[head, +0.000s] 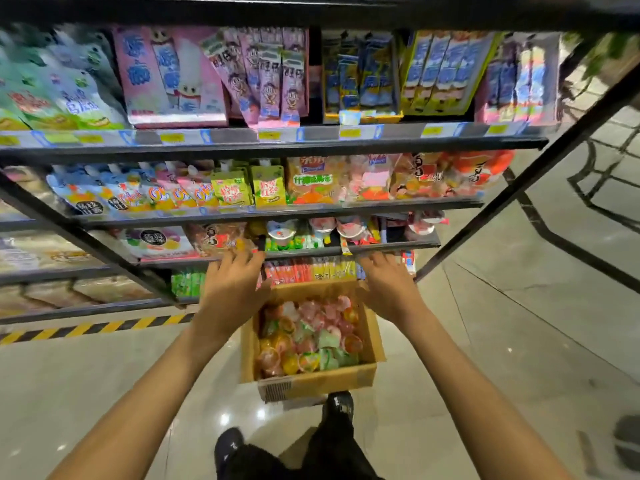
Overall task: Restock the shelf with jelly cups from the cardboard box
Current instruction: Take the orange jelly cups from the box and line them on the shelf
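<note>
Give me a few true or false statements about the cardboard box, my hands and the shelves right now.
1. The open brown cardboard box sits on the glossy tiled floor. True.
2. That box is empty. False: it holds many colourful plastic jelly cups.
3. The left hand and right hand both reach to a black metal shelf edge. True.
4. The left hand carries a jelly cup. False: no cup shows in it; its fingers lie at the shelf edge.

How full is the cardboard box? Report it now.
Mostly full: the open cardboard box holds a heap of jelly cups covering its bottom and reaching close to its rim.
</note>
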